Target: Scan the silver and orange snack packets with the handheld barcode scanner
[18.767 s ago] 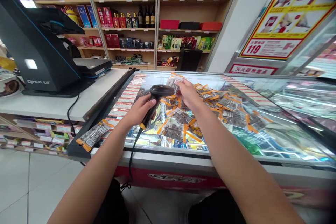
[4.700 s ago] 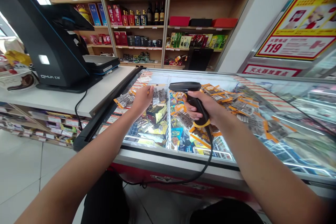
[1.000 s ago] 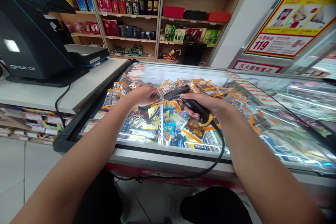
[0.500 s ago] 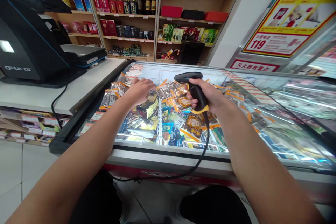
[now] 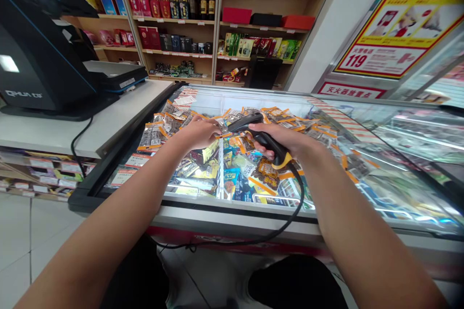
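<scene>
My forearms extend forward from below and converge over the freezer point(image 5: 235, 218). A cable point(image 5: 301, 198) loops across its front edge and leads up to the scanner point(image 5: 246, 122); the slack presumably leaves the scanner free to tilt. My right hand point(image 5: 271, 139) wraps its fingers around the handle, closed on it. The head points left and sits low, probably so that its window faces the packet beside it. My left hand point(image 5: 200, 132) is palm down, fingers curled at an orange-edged packet point(image 5: 224, 128), just beside the scanner head. Whether they pinch this packet or only press it, I cannot tell; the contact is partly hidden. Left of that hand, loose packets point(image 5: 154, 135) overlap on the glass. A second spread point(image 5: 282, 118) lies behind and to the right of the scanner. The spacing likely separates two groups. Beyond, at left, a white worktop point(image 5: 125, 116) supports a till point(image 5: 43, 58). Shelves hold boxes point(image 5: 268, 19) and bottles point(image 5: 203, 5) behind.
</scene>
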A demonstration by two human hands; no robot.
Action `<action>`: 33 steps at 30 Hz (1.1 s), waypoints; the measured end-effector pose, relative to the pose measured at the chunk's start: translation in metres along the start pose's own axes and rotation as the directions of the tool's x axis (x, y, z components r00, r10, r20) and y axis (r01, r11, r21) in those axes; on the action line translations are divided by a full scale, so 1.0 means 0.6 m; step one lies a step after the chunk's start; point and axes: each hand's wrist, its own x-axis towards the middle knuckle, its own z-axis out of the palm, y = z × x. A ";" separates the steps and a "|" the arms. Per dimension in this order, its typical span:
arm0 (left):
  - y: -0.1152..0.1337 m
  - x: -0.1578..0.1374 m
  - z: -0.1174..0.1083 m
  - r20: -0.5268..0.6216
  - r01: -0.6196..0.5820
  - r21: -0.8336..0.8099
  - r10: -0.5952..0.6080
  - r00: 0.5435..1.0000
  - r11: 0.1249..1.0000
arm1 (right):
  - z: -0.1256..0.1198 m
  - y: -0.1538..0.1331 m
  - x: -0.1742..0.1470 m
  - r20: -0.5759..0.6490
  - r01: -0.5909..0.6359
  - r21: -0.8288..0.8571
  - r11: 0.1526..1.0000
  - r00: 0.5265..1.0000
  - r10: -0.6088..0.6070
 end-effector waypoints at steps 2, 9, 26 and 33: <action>0.000 0.000 -0.001 -0.007 -0.001 0.003 0.001 1.000 1.000 | 0.003 -0.001 -0.001 0.007 0.016 -0.001 1.000 1.000 -0.016; 0.004 0.002 0.000 -0.030 0.003 0.000 -0.003 1.000 1.000 | 0.003 0.003 0.000 -0.012 0.028 -0.010 1.000 1.000 -0.028; 0.109 0.029 0.018 -0.249 -0.113 -0.350 0.024 0.968 0.930 | -0.016 -0.013 -0.002 -0.227 0.284 0.341 0.896 0.950 -0.214; 0.106 0.030 0.026 -0.156 -0.079 -0.610 -0.022 0.988 0.788 | -0.013 -0.013 -0.005 -0.151 0.255 0.347 0.902 0.965 -0.215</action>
